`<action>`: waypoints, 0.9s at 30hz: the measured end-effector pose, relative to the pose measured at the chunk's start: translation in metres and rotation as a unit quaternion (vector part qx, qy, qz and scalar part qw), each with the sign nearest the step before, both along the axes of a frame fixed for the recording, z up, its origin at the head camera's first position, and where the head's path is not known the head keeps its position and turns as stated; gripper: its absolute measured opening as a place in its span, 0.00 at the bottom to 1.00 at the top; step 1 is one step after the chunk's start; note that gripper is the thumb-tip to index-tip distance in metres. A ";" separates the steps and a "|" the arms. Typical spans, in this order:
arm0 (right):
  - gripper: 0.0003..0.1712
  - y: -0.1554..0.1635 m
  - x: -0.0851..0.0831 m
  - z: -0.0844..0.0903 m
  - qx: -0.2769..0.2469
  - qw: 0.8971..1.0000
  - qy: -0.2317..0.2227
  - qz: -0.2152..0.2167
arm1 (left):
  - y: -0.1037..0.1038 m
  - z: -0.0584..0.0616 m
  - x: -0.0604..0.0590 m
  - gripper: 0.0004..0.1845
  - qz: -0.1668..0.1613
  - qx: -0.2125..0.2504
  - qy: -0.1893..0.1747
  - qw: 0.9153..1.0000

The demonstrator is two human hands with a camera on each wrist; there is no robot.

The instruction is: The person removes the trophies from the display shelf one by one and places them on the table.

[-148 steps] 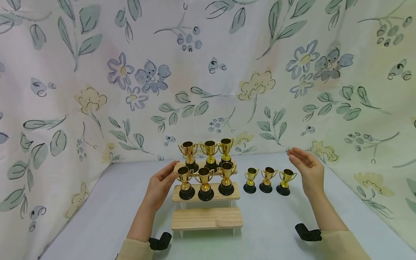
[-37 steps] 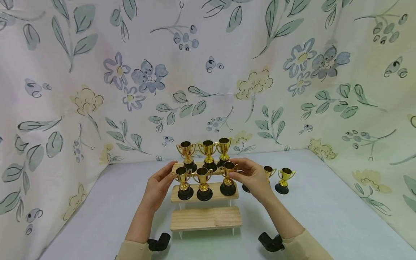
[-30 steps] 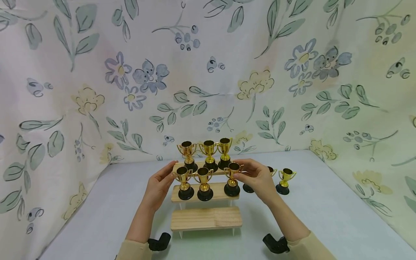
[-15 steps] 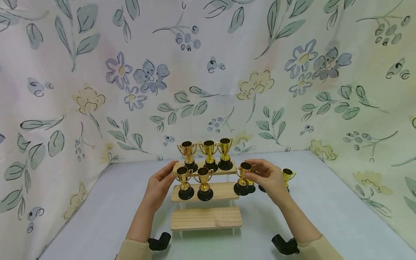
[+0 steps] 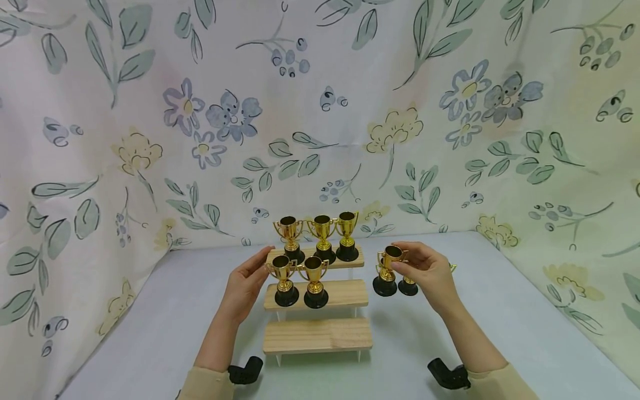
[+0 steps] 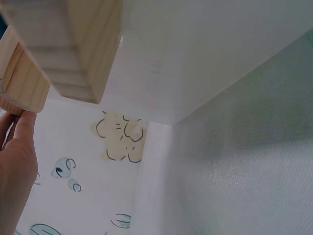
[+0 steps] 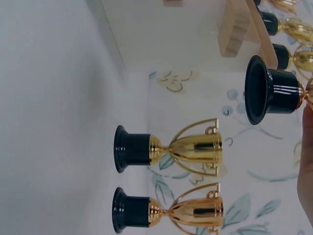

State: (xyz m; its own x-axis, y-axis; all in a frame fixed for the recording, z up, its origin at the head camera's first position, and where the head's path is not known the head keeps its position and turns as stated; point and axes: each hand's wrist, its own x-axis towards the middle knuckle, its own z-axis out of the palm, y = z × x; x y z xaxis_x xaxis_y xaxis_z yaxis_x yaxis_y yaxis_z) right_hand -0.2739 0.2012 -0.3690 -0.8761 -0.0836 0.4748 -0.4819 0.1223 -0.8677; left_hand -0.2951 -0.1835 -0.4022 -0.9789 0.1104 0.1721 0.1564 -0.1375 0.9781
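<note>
My right hand [image 5: 430, 275] pinches a small gold trophy cup [image 5: 385, 284] by its bowl, upright and raised to the right of a tiered wooden display stand [image 5: 317, 336]. The black base of that trophy [image 7: 281, 92] hangs clear of the table in the right wrist view. At the stand's left side, my left hand [image 5: 246, 286] touches the end of the top shelf with nearly straight fingers; its thumb is partly hidden. Three trophies [image 5: 324, 236] stand on the top shelf, two trophies [image 5: 315, 283] on the left of the middle shelf. The bottom shelf is bare.
Trophies stand on the white table [image 5: 400, 355] right of the stand, one trophy [image 5: 408, 286] partly behind my right hand. In the right wrist view, two trophies [image 7: 195, 149] show there. A floral cloth [image 5: 320, 122] hangs behind the table.
My right hand has come from the right, taken the right-hand trophy off the middle shelf, and carried it rightward past the stand's edge. My left hand stays by the stand.
</note>
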 end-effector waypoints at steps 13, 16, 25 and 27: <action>0.23 0.013 -0.006 -0.009 0.023 0.999 -0.007 -0.021 | 0.000 0.000 -0.001 0.30 -0.003 0.006 0.006 1.000; 0.23 0.015 -0.007 -0.012 0.029 0.999 -0.010 -0.023 | 0.001 0.000 -0.001 0.30 -0.004 0.009 0.006 1.000; 0.22 0.017 -0.009 -0.018 0.014 1.000 -0.021 -0.008 | 0.000 0.000 0.000 0.33 -0.015 -0.004 0.019 1.000; 0.22 0.017 -0.009 -0.020 0.015 1.000 -0.022 -0.007 | 0.000 0.000 0.000 0.33 -0.018 -0.004 0.021 1.000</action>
